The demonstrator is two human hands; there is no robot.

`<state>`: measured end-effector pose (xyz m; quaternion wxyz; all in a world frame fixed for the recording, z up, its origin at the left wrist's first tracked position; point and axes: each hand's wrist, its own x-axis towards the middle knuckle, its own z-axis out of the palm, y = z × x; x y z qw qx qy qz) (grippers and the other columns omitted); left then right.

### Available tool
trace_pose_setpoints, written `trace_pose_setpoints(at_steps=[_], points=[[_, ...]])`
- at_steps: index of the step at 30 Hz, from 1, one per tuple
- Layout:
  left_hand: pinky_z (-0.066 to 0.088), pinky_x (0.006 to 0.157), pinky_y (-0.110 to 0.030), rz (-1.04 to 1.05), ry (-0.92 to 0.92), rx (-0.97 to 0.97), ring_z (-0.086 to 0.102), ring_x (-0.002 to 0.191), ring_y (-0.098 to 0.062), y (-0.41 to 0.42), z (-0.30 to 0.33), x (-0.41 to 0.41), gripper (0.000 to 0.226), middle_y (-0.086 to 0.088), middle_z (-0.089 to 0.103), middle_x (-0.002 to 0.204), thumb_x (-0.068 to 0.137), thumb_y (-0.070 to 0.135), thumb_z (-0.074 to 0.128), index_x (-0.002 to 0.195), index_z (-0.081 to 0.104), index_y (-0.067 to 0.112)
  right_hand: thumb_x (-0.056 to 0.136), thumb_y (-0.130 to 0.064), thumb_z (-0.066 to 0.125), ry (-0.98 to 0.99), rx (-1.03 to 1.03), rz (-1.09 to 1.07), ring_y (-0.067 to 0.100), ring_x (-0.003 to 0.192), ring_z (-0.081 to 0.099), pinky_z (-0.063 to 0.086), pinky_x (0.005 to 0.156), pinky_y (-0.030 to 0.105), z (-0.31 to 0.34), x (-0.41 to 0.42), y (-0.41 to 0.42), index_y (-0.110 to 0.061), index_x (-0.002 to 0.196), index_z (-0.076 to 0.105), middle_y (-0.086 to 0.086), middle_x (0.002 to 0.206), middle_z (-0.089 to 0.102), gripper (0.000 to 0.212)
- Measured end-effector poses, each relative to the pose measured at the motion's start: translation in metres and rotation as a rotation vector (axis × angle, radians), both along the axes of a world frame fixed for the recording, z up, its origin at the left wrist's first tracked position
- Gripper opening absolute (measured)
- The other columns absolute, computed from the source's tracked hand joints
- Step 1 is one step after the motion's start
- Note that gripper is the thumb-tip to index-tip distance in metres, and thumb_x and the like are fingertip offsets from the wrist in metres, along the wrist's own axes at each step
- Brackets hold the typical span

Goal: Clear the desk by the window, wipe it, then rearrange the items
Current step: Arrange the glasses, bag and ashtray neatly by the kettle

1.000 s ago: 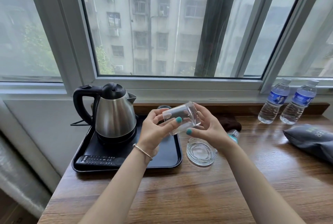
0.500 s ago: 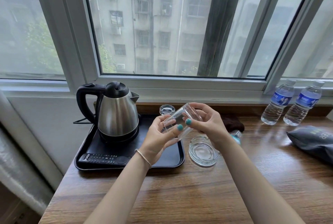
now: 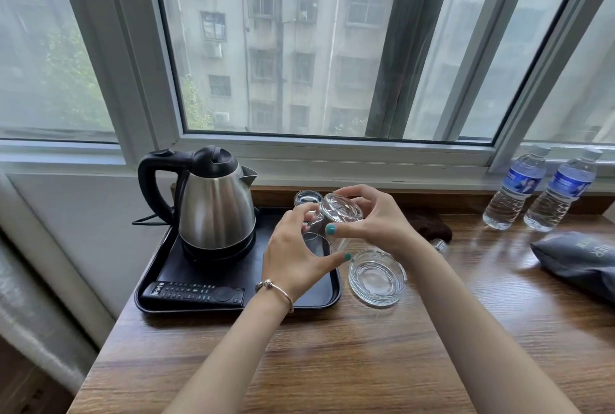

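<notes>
A clear drinking glass (image 3: 339, 214) is held tilted, base towards me, above the right end of the black tray (image 3: 322, 297). My right hand (image 3: 376, 220) grips it from the right, thumb on its side. From the lower left, my left hand (image 3: 296, 257) holds it with fingers spread round its mouth end. A second glass (image 3: 307, 198) stands at the tray's back. A steel kettle (image 3: 216, 207) and a black remote (image 3: 193, 292) sit on the tray. A glass ashtray (image 3: 377, 277) lies on the wooden desk (image 3: 332, 363) right of the tray.
Two water bottles (image 3: 514, 190) (image 3: 560, 194) stand at the back right under the window. A grey pouch (image 3: 579, 257) lies at the right edge. A dark brown cloth (image 3: 431, 227) and a small bottle (image 3: 441, 245) lie behind my right wrist.
Both hands have turned the glass from lying sideways to base-up facing me and carried it slightly left over the tray. The camera has shifted a little.
</notes>
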<state>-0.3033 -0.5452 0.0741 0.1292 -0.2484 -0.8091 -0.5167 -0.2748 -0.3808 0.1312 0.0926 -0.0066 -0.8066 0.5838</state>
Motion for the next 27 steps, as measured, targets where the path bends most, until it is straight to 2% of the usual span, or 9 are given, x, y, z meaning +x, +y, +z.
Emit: trace_pose_setpoints(at_steps=[2, 5, 8, 10, 11, 15, 21, 25, 27], points=[[0.054, 0.083, -0.033, 0.029, 0.006, 0.031, 0.059, 0.100, -0.003, -0.001, -0.003, 0.000, 0.078, 0.015, 0.057, 0.112, 0.052, 0.054, 0.083, 0.120, 0.049, 0.035, 0.058, -0.010, 0.092, -0.003, 0.036, 0.010, 0.022, 0.087, 0.071, 0.059, 0.077, 0.031, 0.001, -0.003, -0.003, -0.018, 0.109, 0.065, 0.010, 0.095, 0.073, 0.058], [0.055, 0.081, -0.034, 0.096, 0.048, 0.090, 0.061, 0.096, -0.005, -0.001, -0.008, 0.000, 0.070, 0.014, 0.060, 0.110, 0.055, 0.055, 0.080, 0.115, 0.053, 0.031, 0.059, -0.010, 0.091, -0.006, 0.060, 0.046, 0.019, 0.090, 0.070, 0.058, 0.077, 0.028, 0.004, -0.006, -0.007, -0.019, 0.111, 0.064, 0.008, 0.097, 0.072, 0.059], [0.054, 0.078, -0.035, 0.160, 0.042, 0.101, 0.062, 0.093, -0.003, -0.001, -0.013, -0.003, 0.066, 0.014, 0.061, 0.106, 0.054, 0.054, 0.080, 0.110, 0.054, 0.032, 0.062, -0.013, 0.090, -0.059, 0.142, 0.128, 0.012, 0.095, 0.067, 0.053, 0.077, 0.016, 0.008, -0.011, -0.007, -0.026, 0.118, 0.059, 0.001, 0.109, 0.067, 0.066], [0.053, 0.078, -0.030, 0.180, 0.016, 0.100, 0.060, 0.092, 0.001, -0.002, -0.017, -0.006, 0.064, 0.013, 0.061, 0.106, 0.053, 0.050, 0.085, 0.106, 0.053, 0.033, 0.061, -0.017, 0.091, -0.078, 0.217, 0.163, 0.007, 0.102, 0.061, 0.045, 0.076, 0.006, 0.012, -0.017, -0.005, -0.031, 0.125, 0.055, -0.005, 0.119, 0.062, 0.075], [0.053, 0.078, -0.027, 0.187, 0.009, 0.101, 0.059, 0.092, 0.002, -0.003, -0.019, -0.008, 0.063, 0.013, 0.061, 0.106, 0.053, 0.048, 0.087, 0.104, 0.052, 0.034, 0.061, -0.018, 0.091, -0.081, 0.247, 0.175, 0.007, 0.106, 0.059, 0.044, 0.077, 0.007, 0.015, -0.020, -0.003, -0.034, 0.127, 0.053, -0.006, 0.121, 0.060, 0.078], [0.047, 0.075, -0.015, 0.197, -0.039, 0.117, 0.056, 0.091, 0.008, -0.004, -0.024, -0.015, 0.063, 0.012, 0.059, 0.105, 0.053, 0.046, 0.088, 0.100, 0.048, 0.037, 0.058, -0.017, 0.092, -0.085, 0.366, 0.219, 0.010, 0.111, 0.056, 0.047, 0.092, 0.024, 0.020, -0.034, -0.003, -0.041, 0.123, 0.055, -0.008, 0.116, 0.060, 0.078], [0.043, 0.072, -0.005, 0.188, -0.083, 0.131, 0.054, 0.093, 0.015, -0.007, -0.028, -0.031, 0.062, 0.015, 0.057, 0.104, 0.053, 0.045, 0.088, 0.098, 0.046, 0.036, 0.059, -0.021, 0.089, -0.096, 0.454, 0.259, 0.011, 0.106, 0.056, 0.050, 0.093, 0.030, 0.019, -0.058, -0.007, -0.044, 0.114, 0.062, -0.010, 0.111, 0.063, 0.066], [0.049, 0.081, -0.019, 0.201, -0.131, 0.174, 0.058, 0.096, 0.004, -0.010, -0.040, -0.041, 0.064, 0.017, 0.058, 0.103, 0.049, 0.054, 0.084, 0.097, 0.045, 0.040, 0.062, -0.023, 0.088, -0.118, 0.583, 0.290, 0.007, 0.104, 0.056, 0.049, 0.092, 0.028, 0.015, -0.077, -0.015, -0.038, 0.122, 0.062, -0.015, 0.112, 0.062, 0.067], [0.051, 0.085, -0.027, 0.206, -0.162, 0.198, 0.059, 0.099, -0.003, -0.011, -0.046, -0.045, 0.065, 0.012, 0.059, 0.105, 0.048, 0.053, 0.084, 0.098, 0.045, 0.038, 0.055, -0.033, 0.088, -0.138, 0.630, 0.310, 0.003, 0.101, 0.055, 0.048, 0.092, 0.030, 0.011, -0.087, -0.019, -0.040, 0.115, 0.063, -0.020, 0.108, 0.063, 0.065]])
